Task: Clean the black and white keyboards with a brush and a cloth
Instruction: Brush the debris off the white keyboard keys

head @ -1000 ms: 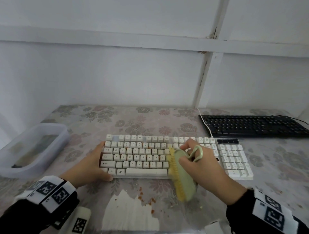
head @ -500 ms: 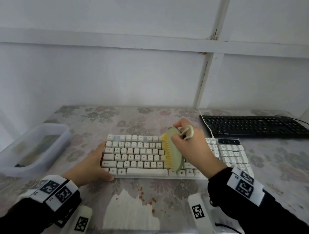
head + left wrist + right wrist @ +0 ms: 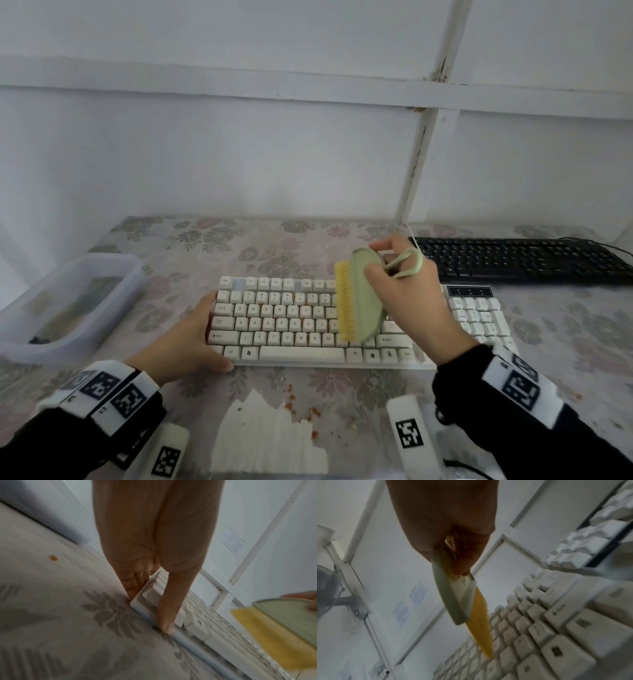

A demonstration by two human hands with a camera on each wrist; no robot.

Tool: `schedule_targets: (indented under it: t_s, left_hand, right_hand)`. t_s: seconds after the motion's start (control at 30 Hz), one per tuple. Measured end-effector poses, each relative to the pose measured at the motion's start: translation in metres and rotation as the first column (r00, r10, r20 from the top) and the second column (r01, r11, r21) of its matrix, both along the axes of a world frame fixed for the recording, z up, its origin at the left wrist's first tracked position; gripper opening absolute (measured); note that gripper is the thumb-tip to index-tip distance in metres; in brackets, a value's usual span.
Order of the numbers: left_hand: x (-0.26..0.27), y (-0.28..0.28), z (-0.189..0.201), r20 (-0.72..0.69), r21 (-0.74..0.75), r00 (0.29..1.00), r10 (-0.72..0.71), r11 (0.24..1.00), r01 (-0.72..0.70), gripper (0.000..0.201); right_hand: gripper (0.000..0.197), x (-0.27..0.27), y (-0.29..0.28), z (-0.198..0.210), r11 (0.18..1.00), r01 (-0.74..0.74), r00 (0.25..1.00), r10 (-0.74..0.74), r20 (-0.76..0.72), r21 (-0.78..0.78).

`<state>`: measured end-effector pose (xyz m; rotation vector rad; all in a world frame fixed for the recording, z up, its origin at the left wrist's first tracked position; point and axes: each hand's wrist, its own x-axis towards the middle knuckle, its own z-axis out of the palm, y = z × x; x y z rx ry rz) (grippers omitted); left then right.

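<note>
The white keyboard (image 3: 281, 318) lies across the middle of the table, with orange crumbs between some of its keys. My left hand (image 3: 209, 335) grips its left end (image 3: 150, 596), thumb along the front edge and fingers against the side. My right hand (image 3: 394, 274) holds a green brush (image 3: 364, 298) with yellow bristles (image 3: 481, 626) on edge over the keyboard's middle, bristles facing left. A finger passes through the brush's loop. In the right wrist view the bristle tips reach the keys (image 3: 539, 628). The black keyboard (image 3: 520, 260) lies at the back right. A white cloth-like sheet (image 3: 267, 442) lies in front.
A translucent plastic tub (image 3: 68, 301) stands at the left on the flowered tablecloth (image 3: 565, 342). Orange crumbs (image 3: 301, 407) are scattered between the white keyboard and the sheet. The white keyboard's cable (image 3: 412, 236) runs back toward the wall.
My right hand has carried the brush from the keyboard's front edge back over the keys toward the top rows and slightly right. The left hand has stayed on the keyboard's left end.
</note>
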<state>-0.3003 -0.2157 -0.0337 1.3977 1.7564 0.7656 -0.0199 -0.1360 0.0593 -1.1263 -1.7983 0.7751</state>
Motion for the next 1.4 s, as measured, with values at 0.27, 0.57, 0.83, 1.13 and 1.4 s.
schedule_targets:
  t_s: [0.27,0.57,0.83,1.13,1.4]
  left_hand:
    - [0.002,0.000,0.002,0.007,0.000,1.000,-0.003,1.000,0.003,0.105]
    - [-0.001,0.000,0.001,-0.004,-0.029,1.000,-0.008,1.000,0.008,0.113]
    - [-0.002,-0.001,0.000,-0.001,-0.019,1.000,-0.009,1.000,0.009,0.113]
    - [-0.002,0.000,0.000,-0.015,-0.045,1.000,0.005,0.999,-0.006,0.116]
    - [-0.001,-0.001,0.001,-0.041,-0.030,0.999,-0.008,1.000,0.007,0.120]
  right_hand:
    - [0.005,-0.008,-0.006,-0.029,0.992,-0.116,0.966,0.126,0.224,-0.055]
    - [0.003,0.000,-0.005,-0.002,0.999,-0.032,0.996,0.034,0.076,-0.038]
    - [0.002,-0.014,-0.001,-0.021,0.997,-0.063,0.986,0.070,0.149,-0.049]
    - [0.007,0.006,-0.022,-0.021,0.977,-0.105,0.966,0.145,0.213,-0.184]
    - [0.004,-0.021,0.004,0.011,0.999,-0.041,0.999,0.041,0.030,0.022]
